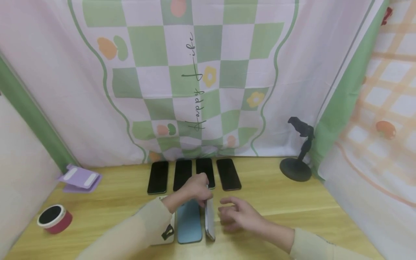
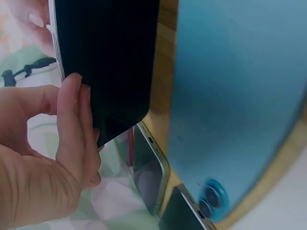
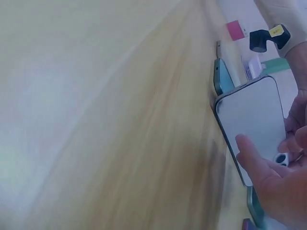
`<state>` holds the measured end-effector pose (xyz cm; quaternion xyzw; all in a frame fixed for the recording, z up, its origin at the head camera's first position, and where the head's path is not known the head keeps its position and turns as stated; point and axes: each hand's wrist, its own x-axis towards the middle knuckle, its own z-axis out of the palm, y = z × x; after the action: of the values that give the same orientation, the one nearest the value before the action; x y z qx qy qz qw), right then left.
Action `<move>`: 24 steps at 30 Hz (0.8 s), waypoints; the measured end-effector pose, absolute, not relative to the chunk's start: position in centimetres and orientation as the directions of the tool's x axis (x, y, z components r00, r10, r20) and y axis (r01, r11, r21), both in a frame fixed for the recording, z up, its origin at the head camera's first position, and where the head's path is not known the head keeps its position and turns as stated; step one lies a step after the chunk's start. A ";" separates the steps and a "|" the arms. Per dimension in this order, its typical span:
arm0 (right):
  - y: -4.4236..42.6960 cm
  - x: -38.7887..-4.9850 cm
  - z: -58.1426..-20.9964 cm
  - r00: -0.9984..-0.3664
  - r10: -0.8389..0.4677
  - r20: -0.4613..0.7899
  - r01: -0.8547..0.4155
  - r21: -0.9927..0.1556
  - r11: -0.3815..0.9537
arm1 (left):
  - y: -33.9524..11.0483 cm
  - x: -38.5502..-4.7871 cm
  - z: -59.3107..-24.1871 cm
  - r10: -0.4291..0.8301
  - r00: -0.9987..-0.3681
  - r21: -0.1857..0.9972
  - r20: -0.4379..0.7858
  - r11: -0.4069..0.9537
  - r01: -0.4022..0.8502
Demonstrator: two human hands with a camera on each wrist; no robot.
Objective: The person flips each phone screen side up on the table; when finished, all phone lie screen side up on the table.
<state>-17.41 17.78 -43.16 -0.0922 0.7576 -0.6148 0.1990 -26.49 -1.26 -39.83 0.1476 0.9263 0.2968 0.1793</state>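
My left hand [image 1: 197, 187] grips a smartphone [image 1: 209, 218] near its top end, and the phone stands tipped up on its long edge. In the left wrist view its dark screen [image 2: 108, 57] faces the camera; the right wrist view shows its pale back [image 3: 252, 112]. To the right of that phone is my right hand [image 1: 240, 215], fingers loosely bent, holding nothing and a small gap away in the head view. A blue phone [image 1: 189, 224] lies back up just left of the held one. Beside it, a white phone [image 1: 169, 236] is partly covered by my left forearm.
Several dark-screened phones, such as the leftmost one [image 1: 158, 177], lie in a row near the curtain [image 1: 208, 108]. A black stand [image 1: 296, 168] is at the back right. At the left are a purple folded holder [image 1: 81, 178] and a red and white round container [image 1: 55, 218].
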 end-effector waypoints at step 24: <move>17.8 -16.9 -43.2 -0.936 -0.229 -0.268 0.229 -0.956 0.183 | 1.3 -26.2 -41.5 0.415 -0.904 0.770 -0.105 0.609 0.190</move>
<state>-16.88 17.84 -43.24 -0.0001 0.7478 -0.6393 0.1791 -26.19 1.34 -41.48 0.1706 0.8863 0.4081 0.1376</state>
